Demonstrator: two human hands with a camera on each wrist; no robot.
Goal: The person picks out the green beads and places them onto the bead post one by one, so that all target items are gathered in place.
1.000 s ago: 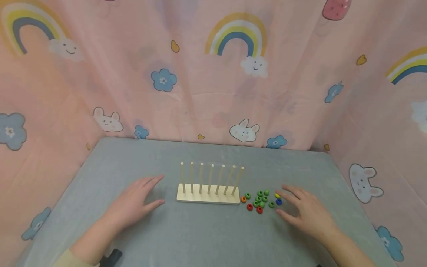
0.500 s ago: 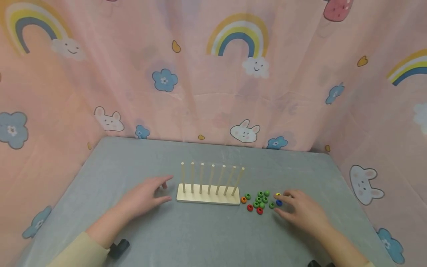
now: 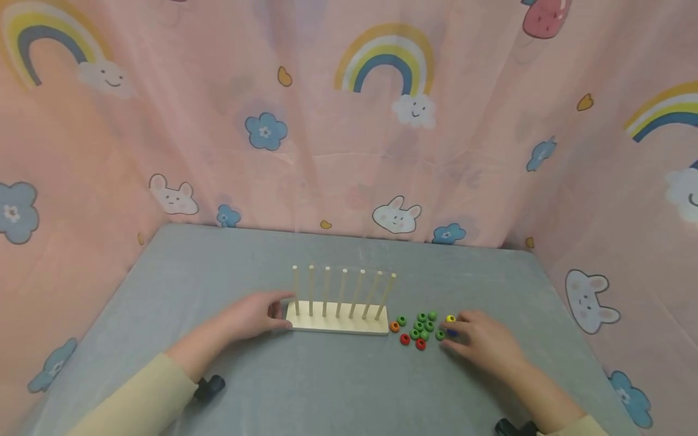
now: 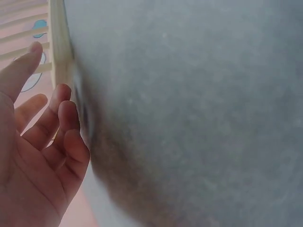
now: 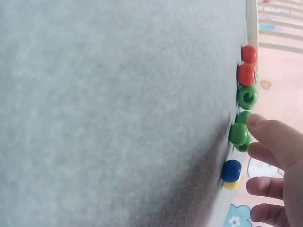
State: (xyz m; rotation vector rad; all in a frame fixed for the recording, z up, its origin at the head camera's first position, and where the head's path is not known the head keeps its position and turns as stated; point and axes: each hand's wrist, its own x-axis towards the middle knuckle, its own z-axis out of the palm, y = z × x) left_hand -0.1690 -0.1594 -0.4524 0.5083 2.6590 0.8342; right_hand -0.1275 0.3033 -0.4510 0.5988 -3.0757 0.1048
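Note:
A pale wooden board point(image 3: 338, 326) carries a row of several upright pegs point(image 3: 325, 290), with no beads on them. My left hand point(image 3: 256, 315) is at the board's left end, thumb in front and index finger behind. In the left wrist view its fingers point(image 4: 60, 94) are loosely bent beside the board end; contact is hard to tell. My right hand point(image 3: 488, 342) hovers at the right side of the beads, thumb and fingers apart. Nearest to it are a blue bead point(image 5: 231, 170), a yellow bead point(image 3: 450, 318) and a green bead point(image 5: 238, 134). No bead is visibly held.
Several green beads point(image 3: 418, 326) lie right of the board, with two red beads point(image 3: 405, 339) in front and an orange bead point(image 3: 395, 326) by the board's corner. Behind the grey table point(image 3: 327, 387) hangs a pink patterned curtain point(image 3: 338, 163).
My left hand has moved right, up to the board's left end. My right hand has shifted slightly left and now partly covers the blue bead. Board and beads rest where they were.

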